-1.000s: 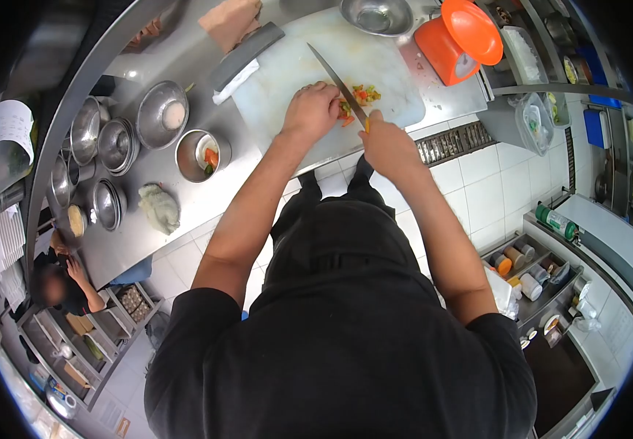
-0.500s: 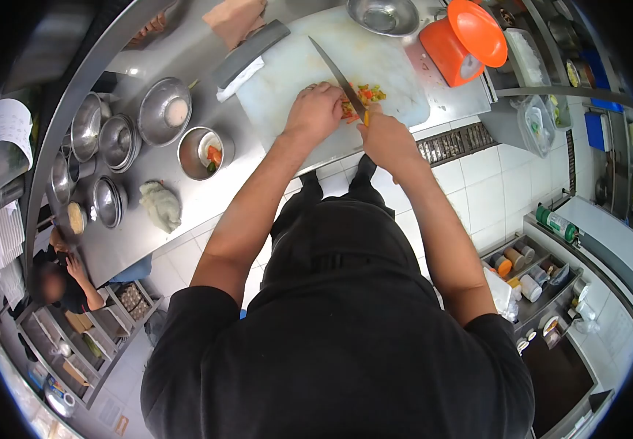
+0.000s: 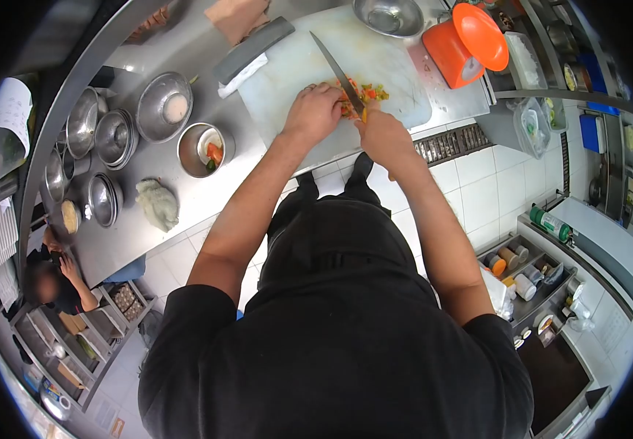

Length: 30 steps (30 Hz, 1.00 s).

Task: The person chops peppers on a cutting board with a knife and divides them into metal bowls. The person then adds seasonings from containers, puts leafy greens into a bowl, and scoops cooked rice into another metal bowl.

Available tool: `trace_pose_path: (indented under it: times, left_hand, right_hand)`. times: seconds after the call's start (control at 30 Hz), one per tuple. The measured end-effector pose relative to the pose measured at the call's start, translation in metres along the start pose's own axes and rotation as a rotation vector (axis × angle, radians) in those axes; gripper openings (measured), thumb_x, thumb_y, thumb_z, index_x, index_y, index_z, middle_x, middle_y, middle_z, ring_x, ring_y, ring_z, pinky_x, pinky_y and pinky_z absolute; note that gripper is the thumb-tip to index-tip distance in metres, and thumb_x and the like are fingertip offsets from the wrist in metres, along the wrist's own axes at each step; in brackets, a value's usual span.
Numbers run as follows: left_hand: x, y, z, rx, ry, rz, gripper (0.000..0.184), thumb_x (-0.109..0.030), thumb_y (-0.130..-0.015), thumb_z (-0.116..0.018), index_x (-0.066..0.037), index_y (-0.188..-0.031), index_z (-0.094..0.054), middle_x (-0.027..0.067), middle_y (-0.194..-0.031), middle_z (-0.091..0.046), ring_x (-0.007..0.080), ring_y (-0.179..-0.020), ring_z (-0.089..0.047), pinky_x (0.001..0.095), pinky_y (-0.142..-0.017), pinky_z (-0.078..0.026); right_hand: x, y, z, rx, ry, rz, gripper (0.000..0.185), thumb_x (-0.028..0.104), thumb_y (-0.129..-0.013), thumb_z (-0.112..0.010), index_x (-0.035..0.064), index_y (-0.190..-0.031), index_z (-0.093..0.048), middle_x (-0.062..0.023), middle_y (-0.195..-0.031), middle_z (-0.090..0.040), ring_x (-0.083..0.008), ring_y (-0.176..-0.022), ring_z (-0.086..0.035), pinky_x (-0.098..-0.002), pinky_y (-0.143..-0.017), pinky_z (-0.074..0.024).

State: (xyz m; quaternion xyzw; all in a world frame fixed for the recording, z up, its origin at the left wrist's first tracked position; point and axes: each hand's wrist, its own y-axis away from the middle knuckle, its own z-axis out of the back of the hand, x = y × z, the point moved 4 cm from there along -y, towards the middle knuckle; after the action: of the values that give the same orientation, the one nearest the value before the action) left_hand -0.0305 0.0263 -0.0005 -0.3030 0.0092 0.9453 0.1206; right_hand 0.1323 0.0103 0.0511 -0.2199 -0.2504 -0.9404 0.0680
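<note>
On a white cutting board [image 3: 280,88] lies a small heap of chopped red, green and orange vegetables [image 3: 373,92]. My right hand [image 3: 383,137] is closed round the yellow handle of a long knife [image 3: 337,69], whose blade points up and left across the board. Its edge is at the left part of the heap. My left hand [image 3: 314,111] rests just left of the blade with its fingers bent over some vegetable pieces; what the fingertips press on is mostly hidden.
Metal bowls [image 3: 164,107] and a metal pot [image 3: 205,150] with vegetable pieces stand left, near a cloth [image 3: 157,205]. An orange scale [image 3: 454,55] and another bowl [image 3: 388,16] are beyond the board. A co-worker [image 3: 60,282] is at the far left.
The knife has shifted slightly in my right hand against the chopped pieces. My left hand stays beside the blade. The whole view has moved a little.
</note>
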Motion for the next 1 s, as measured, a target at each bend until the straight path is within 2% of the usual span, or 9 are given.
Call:
trace_pose_path:
  times: [0.2, 0.4, 0.57, 0.7, 0.8, 1.0]
  left_hand:
    - [0.001, -0.001, -0.001, -0.013, -0.01, 0.028, 0.019, -0.014, -0.092, -0.069, -0.004, -0.108, -0.073, 0.0139, -0.112, -0.069, 0.0362, -0.11, -0.065, 0.0463, -0.102, -0.052]
    - [0.002, -0.003, -0.004, -0.014, -0.017, -0.02, 0.018, -0.013, -0.092, -0.069, -0.004, -0.106, -0.074, 0.0134, -0.109, -0.069, 0.0361, -0.109, -0.065, 0.0464, -0.101, -0.052]
    - [0.002, 0.001, -0.002, 0.0, 0.006, 0.001, 0.016, -0.013, -0.092, -0.069, -0.004, -0.104, -0.073, 0.0139, -0.112, -0.07, 0.0369, -0.109, -0.065, 0.0467, -0.098, -0.053]
    - [0.001, 0.009, 0.0, -0.078, 0.033, 0.029, 0.017, -0.015, -0.092, -0.07, -0.004, -0.104, -0.073, 0.0143, -0.112, -0.07, 0.0368, -0.108, -0.066, 0.047, -0.097, -0.054]
    - [0.003, 0.012, -0.001, -0.069, 0.008, 0.036, 0.016, -0.015, -0.092, -0.07, -0.005, -0.104, -0.073, 0.0129, -0.11, -0.071, 0.0361, -0.107, -0.066, 0.0466, -0.096, -0.055]
    - [-0.001, 0.014, -0.006, -0.084, -0.017, 0.018, 0.013, -0.014, -0.092, -0.071, -0.006, -0.102, -0.073, 0.011, -0.106, -0.071, 0.0349, -0.104, -0.067, 0.0456, -0.094, -0.055]
  right_hand:
    - [0.001, 0.035, -0.008, 0.09, 0.067, -0.092, 0.037, 0.026, -0.106, -0.059, -0.0064, -0.119, -0.049, -0.0305, -0.092, -0.074, -0.0491, -0.091, -0.074, -0.0569, -0.081, -0.0585]
    - [-0.013, 0.013, -0.048, -0.029, 0.033, -0.101, 0.038, 0.028, -0.106, -0.058, -0.0058, -0.122, -0.048, -0.0309, -0.091, -0.073, -0.0494, -0.091, -0.073, -0.0574, -0.08, -0.0583]
    - [-0.005, -0.015, -0.024, -0.063, 0.05, 0.012, 0.043, 0.03, -0.106, -0.059, -0.006, -0.127, -0.048, -0.0303, -0.093, -0.073, -0.0493, -0.091, -0.073, -0.0572, -0.081, -0.0578]
    - [0.009, 0.012, 0.001, 0.004, 0.095, -0.012, 0.041, 0.028, -0.105, -0.06, -0.0052, -0.126, -0.049, -0.0297, -0.092, -0.074, -0.0491, -0.092, -0.073, -0.0573, -0.082, -0.0575]
    - [0.002, 0.025, -0.004, 0.07, 0.15, -0.017, 0.04, 0.028, -0.105, -0.06, -0.0036, -0.127, -0.049, -0.0288, -0.092, -0.074, -0.0488, -0.09, -0.073, -0.0578, -0.081, -0.0575]
    - [-0.014, 0.033, -0.022, 0.064, 0.188, -0.023, 0.038, 0.027, -0.105, -0.061, -0.0017, -0.127, -0.049, -0.0267, -0.09, -0.075, -0.0468, -0.086, -0.074, -0.0558, -0.075, -0.0586]
